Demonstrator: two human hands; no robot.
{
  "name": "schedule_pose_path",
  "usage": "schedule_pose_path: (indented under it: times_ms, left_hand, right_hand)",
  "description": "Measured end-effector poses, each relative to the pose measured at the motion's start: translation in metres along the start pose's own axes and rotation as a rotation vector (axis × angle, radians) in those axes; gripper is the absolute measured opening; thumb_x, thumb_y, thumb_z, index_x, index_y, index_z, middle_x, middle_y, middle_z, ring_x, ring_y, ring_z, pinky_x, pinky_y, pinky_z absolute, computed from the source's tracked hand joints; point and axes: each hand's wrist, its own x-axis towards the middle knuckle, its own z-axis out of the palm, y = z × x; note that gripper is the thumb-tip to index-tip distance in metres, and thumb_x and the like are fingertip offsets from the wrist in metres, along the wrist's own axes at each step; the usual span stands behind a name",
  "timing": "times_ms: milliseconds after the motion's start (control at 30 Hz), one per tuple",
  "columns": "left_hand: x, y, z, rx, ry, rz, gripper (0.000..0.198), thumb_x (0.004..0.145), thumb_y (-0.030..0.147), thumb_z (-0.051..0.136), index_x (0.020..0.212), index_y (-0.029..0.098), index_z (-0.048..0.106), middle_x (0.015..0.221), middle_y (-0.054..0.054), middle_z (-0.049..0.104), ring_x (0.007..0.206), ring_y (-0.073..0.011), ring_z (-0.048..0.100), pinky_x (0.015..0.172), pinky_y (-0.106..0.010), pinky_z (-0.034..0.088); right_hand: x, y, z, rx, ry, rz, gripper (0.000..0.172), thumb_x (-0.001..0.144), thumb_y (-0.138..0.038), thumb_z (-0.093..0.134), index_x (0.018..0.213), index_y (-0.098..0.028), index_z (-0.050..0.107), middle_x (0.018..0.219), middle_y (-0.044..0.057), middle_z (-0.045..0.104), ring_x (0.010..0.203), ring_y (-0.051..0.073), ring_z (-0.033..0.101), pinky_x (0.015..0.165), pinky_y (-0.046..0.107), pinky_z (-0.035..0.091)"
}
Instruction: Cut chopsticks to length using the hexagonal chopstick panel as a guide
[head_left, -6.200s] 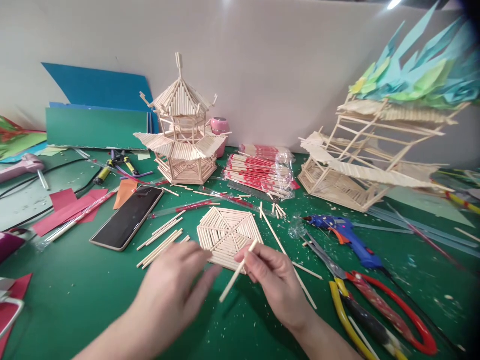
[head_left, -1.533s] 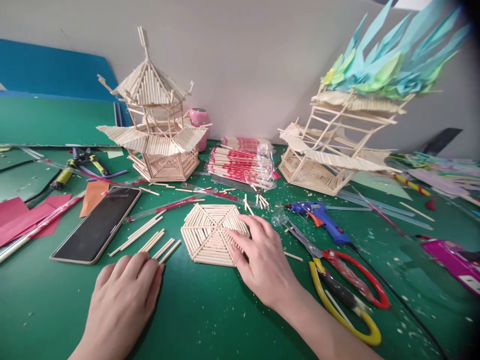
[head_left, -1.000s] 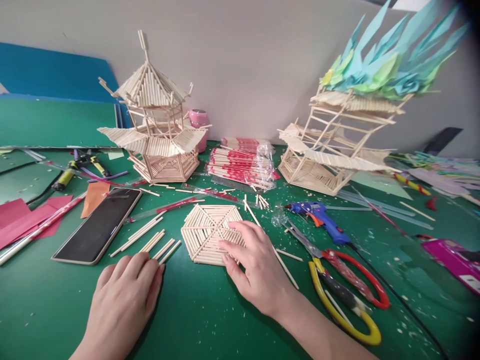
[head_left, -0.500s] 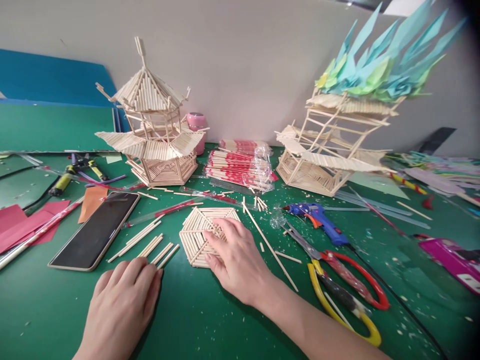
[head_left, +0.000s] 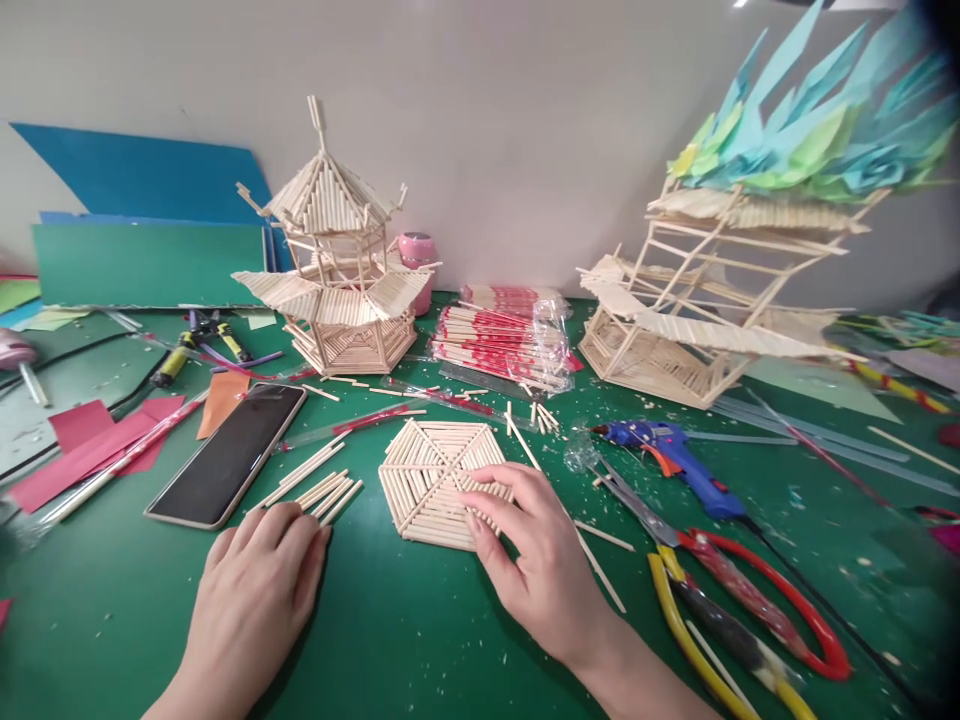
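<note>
left hand (head_left: 255,585): grip open, flat on desk (head_left: 390,640); fingertips touching loose sticks (head_left: 324,492) | right hand (head_left: 540,560): grip open, fingers spread on hexagonal stick panel (head_left: 420,480); panel flat mid-desk, near pagoda model (head_left: 337,270)

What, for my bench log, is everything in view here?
Hexagonal stick panel: 1, pale wood, green mat centre.
Loose sticks: several, pale wood, left of panel.
Pagoda model: 1, pale wood, back left.
Stick house: 1, pale wood, blue-green paper top, back right.
Wrapped stick packs: pile, red-white, back centre.
Phone: 1, black, left.
Glue gun: 1, blue, right of panel.
Shears: 1, red-yellow handles, front right.
Left hand: flat beside loose sticks.
Right hand: fingertips on panel.
</note>
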Motion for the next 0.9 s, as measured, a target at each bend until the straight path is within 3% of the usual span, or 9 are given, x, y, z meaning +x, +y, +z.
schedule_pose_path:
  times_ms: [267, 400, 467, 533, 633, 767, 900]
  left_hand:
    - [0.000, 0.000, -0.011, -0.022, -0.017, -0.047, 0.029, 0.087, 0.029, 0.038, 0.071, 0.019, 0.061, 0.078, -0.008, 0.060, 0.070, -0.0238, 0.056, 0.062, -0.037, 0.040]
    - [0.005, 0.008, -0.026, -0.339, 0.051, -0.057, 0.022, 0.086, 0.030, 0.042, 0.076, 0.021, 0.060, 0.079, -0.005, 0.061, 0.072, -0.0195, 0.057, 0.065, -0.031, 0.045]
    - [0.012, 0.020, -0.033, -0.594, -0.033, -0.005, 0.016, 0.085, 0.028, 0.045, 0.081, 0.022, 0.060, 0.077, -0.002, 0.063, 0.070, -0.0158, 0.059, 0.061, -0.023, 0.047]
    - [0.020, 0.037, -0.039, -0.812, -0.168, 0.015, 0.016, 0.085, 0.028, 0.046, 0.079, 0.023, 0.061, 0.068, 0.000, 0.063, 0.060, -0.0132, 0.058, 0.053, -0.018, 0.047]
    - [0.033, 0.065, -0.043, -1.042, -0.284, -0.027, 0.023, 0.086, 0.032, 0.044, 0.072, 0.021, 0.060, 0.063, 0.001, 0.062, 0.057, -0.0130, 0.057, 0.052, -0.018, 0.046]
    - [0.043, 0.087, -0.039, -1.257, -0.420, -0.106, 0.028, 0.084, 0.037, 0.046, 0.069, 0.019, 0.061, 0.063, -0.002, 0.063, 0.058, -0.0143, 0.055, 0.055, -0.022, 0.045]
    - [0.051, 0.092, -0.030, -1.515, -0.548, -0.226, 0.029, 0.084, 0.040, 0.046, 0.074, 0.017, 0.062, 0.058, -0.002, 0.061, 0.055, -0.0137, 0.055, 0.052, -0.023, 0.043]
  right_hand:
    - [-0.001, 0.000, -0.003, 0.083, 0.051, 0.007, 0.019, 0.082, -0.011, 0.049, 0.094, -0.018, 0.062, 0.097, 0.009, 0.055, 0.095, 0.023, 0.051, 0.081, 0.040, 0.046]
    - [-0.003, -0.006, -0.005, 0.176, 0.045, 0.012, 0.025, 0.082, -0.011, 0.048, 0.104, -0.018, 0.058, 0.099, 0.009, 0.056, 0.096, 0.022, 0.050, 0.082, 0.039, 0.044]
    - [-0.004, -0.009, -0.005, 0.343, -0.001, 0.062, 0.027, 0.083, -0.015, 0.049, 0.110, -0.017, 0.055, 0.096, 0.008, 0.057, 0.091, 0.020, 0.052, 0.080, 0.036, 0.045]
    - [-0.004, -0.012, -0.006, 0.602, -0.087, 0.185, 0.029, 0.085, -0.024, 0.050, 0.113, -0.018, 0.052, 0.086, 0.004, 0.057, 0.077, 0.016, 0.054, 0.069, 0.029, 0.047]
    - [-0.004, -0.014, -0.006, 0.903, -0.146, 0.363, 0.025, 0.088, -0.037, 0.046, 0.101, -0.019, 0.058, 0.066, -0.002, 0.051, 0.058, 0.011, 0.047, 0.053, 0.022, 0.041]
    - [-0.001, -0.013, -0.006, 0.998, -0.142, 0.423, 0.030, 0.088, -0.040, 0.044, 0.073, -0.018, 0.058, 0.060, -0.003, 0.048, 0.054, 0.010, 0.049, 0.052, 0.021, 0.039]
    - [0.001, -0.012, -0.006, 1.011, -0.142, 0.416, 0.025, 0.088, -0.038, 0.044, 0.080, -0.019, 0.056, 0.057, -0.004, 0.048, 0.047, 0.010, 0.053, 0.048, 0.022, 0.041]
